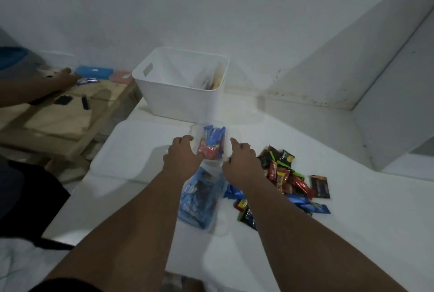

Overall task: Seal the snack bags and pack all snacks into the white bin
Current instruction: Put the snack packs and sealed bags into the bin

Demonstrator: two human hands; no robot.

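A clear bag of red and blue snacks [212, 142] lies on the white table just in front of the white bin [180, 94]. My left hand [182, 156] grips the bag's left edge and my right hand [242, 162] holds its right edge. A second clear bag of blue-wrapped snacks [199, 197] lies nearer to me, between my forearms. A pile of loose snack packets [291, 181] sits to the right of my right hand. Some flat items stand inside the bin at its right wall.
Another person's hand [63, 79] rests on a wooden table [58, 113] at the left, near blue and pink boxes [96, 72]. A white wall rises behind the bin. A white ledge [387, 103] stands at the right.
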